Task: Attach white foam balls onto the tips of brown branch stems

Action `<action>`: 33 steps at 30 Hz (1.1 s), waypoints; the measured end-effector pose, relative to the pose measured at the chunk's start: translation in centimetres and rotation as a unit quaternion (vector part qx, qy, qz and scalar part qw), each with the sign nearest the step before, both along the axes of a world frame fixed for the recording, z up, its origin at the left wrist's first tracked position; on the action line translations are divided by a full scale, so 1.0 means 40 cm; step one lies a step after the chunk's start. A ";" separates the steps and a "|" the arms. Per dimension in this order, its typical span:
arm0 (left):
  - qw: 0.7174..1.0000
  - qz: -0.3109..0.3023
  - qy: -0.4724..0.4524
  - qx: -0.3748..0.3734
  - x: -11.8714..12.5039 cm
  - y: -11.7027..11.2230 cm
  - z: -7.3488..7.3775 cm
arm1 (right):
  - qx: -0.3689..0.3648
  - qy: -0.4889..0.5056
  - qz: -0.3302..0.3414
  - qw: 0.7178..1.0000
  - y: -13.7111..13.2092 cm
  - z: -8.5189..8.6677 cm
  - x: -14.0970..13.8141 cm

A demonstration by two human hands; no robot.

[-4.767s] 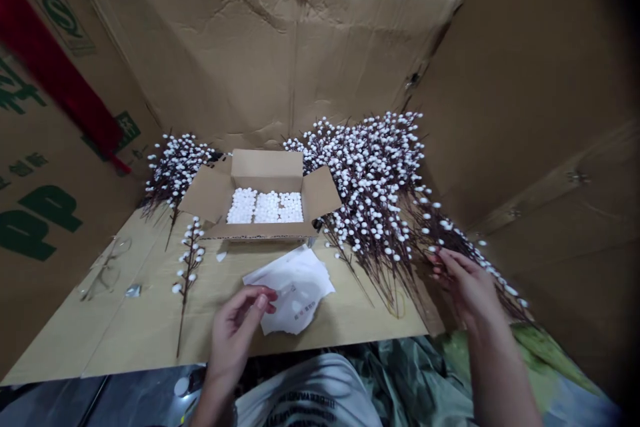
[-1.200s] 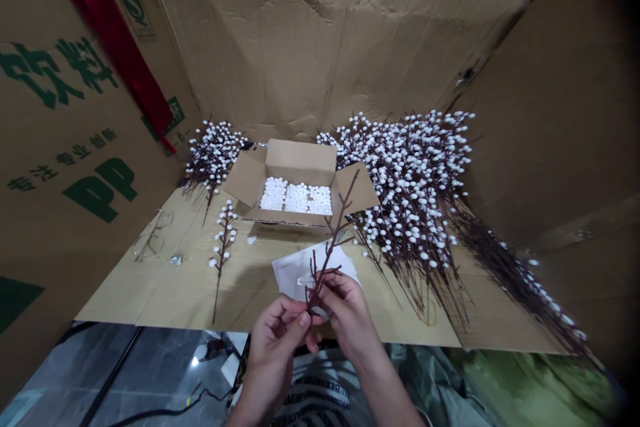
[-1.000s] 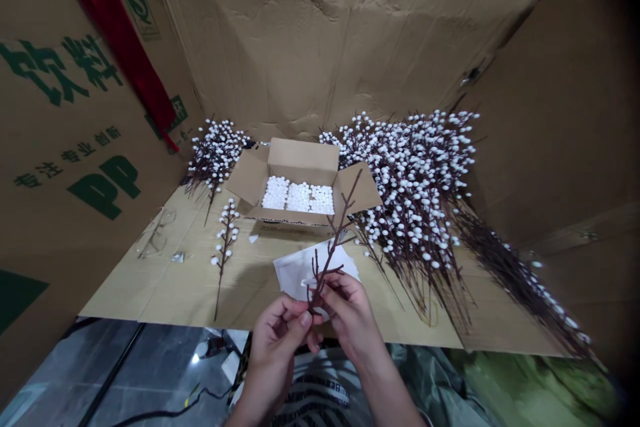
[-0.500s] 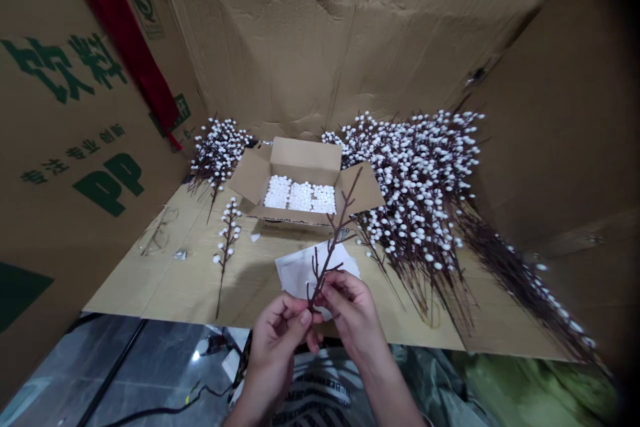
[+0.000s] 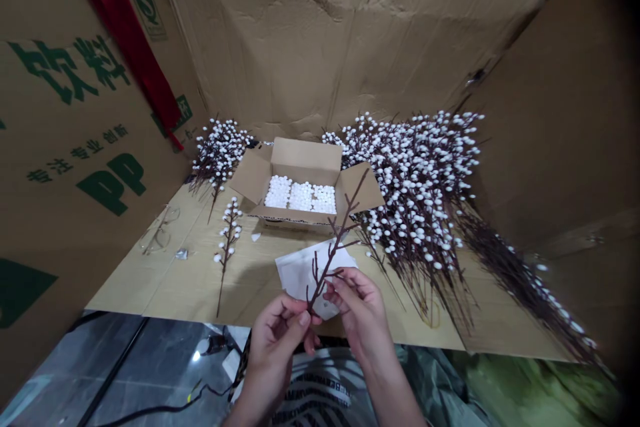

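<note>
A bare brown artificial branch (image 5: 333,250) slants up and to the right in front of me, its short side twigs without berries. My left hand (image 5: 280,333) is closed round the lower end of its stem, thumb on top. Thumb and fingertips of my right hand (image 5: 363,310) pinch a side twig low on the right of the branch. Beneath it lies a piece of white paper (image 5: 295,271), partly covered by my right hand. Beyond the branch stands an open cardboard box (image 5: 305,157) with white foam balls (image 5: 301,196) in it.
One berry stem (image 5: 229,240) lies left of the box, with eyeglasses (image 5: 161,230) farther left. White-berried bunches stand behind at left (image 5: 220,150) and right (image 5: 415,193). A bundle of brown stems (image 5: 520,273) runs along the right edge. Cardboard walls (image 5: 280,40) enclose the table.
My right hand has shifted slightly right and up, from close to the stem to a side twig. The branch tip has moved a little to the right. My left hand keeps its hold.
</note>
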State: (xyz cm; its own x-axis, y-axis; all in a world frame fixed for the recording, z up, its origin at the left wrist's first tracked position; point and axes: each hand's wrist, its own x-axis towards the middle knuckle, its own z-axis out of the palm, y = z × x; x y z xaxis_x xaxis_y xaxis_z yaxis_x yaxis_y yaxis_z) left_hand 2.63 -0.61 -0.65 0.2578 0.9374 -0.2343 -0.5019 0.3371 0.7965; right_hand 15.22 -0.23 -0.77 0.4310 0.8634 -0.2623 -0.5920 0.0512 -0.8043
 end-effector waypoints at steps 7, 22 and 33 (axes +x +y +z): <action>0.999 0.022 0.027 0.022 -0.008 0.003 -0.021 | 0.032 -0.083 -0.020 0.996 -0.024 -0.001 0.018; 0.999 0.009 0.028 0.012 -0.006 0.009 -0.014 | 0.039 -0.137 0.005 0.990 -0.029 0.004 0.012; 0.999 0.012 0.032 0.016 -0.011 0.001 -0.006 | 0.024 -0.095 -0.021 0.995 -0.033 0.009 0.013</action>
